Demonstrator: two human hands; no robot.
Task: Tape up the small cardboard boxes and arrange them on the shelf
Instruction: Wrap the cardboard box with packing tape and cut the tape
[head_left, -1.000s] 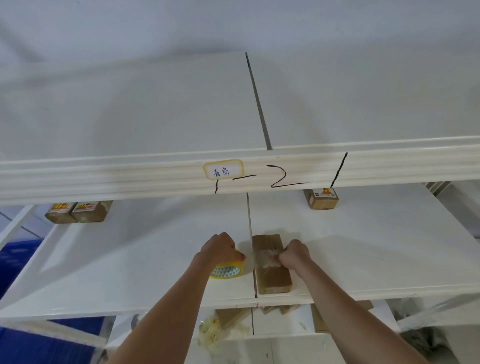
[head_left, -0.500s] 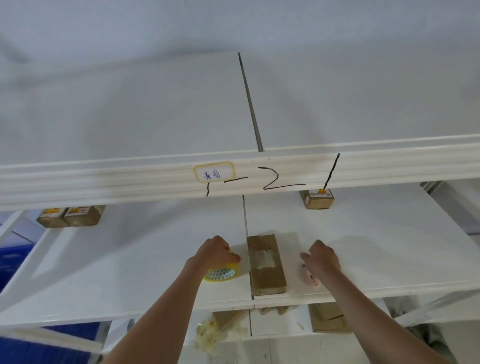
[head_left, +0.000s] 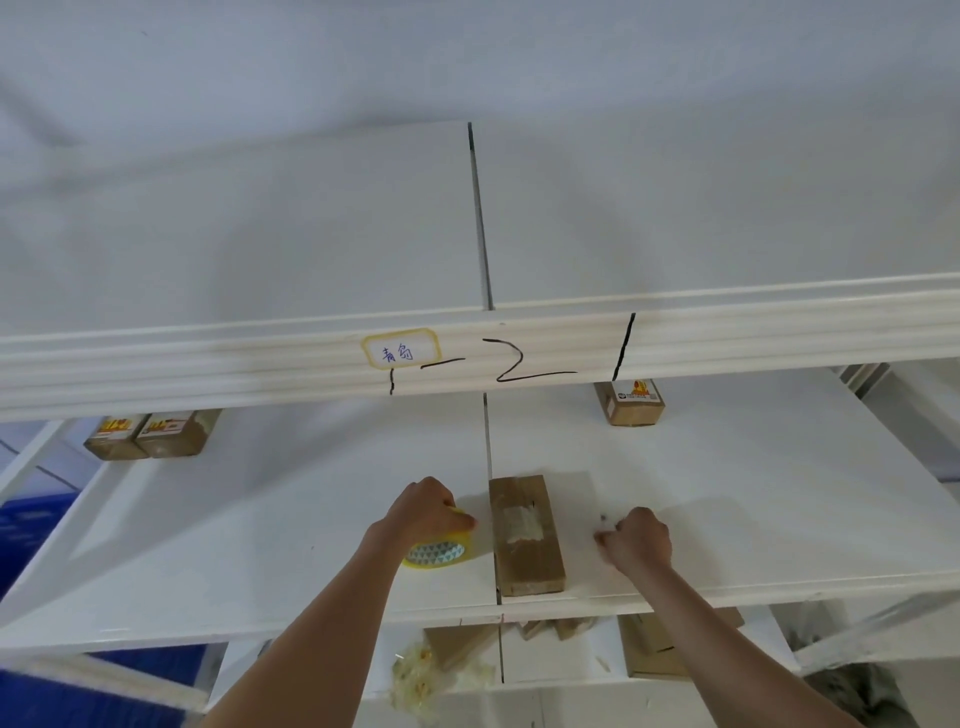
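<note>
right hand (head_left: 638, 540) moved right off cardboard box (head_left: 525, 535), fingers curled | beam label (head_left: 401, 347) "青创", "1-2" | left hand (head_left: 428, 512) grips yellow tape roll (head_left: 439, 552)

On the white ribbed front edge of the upper shelf (head_left: 208, 364) above my work I read a small yellow-bordered white sticker (head_left: 401, 348) with two handwritten blue characters, "青创". Beside it, black marker strokes (head_left: 511, 361) read roughly "1-2" between two bars. The printed labels on the small brown cardboard boxes (head_left: 629, 402) at the back are too small to read.
</note>
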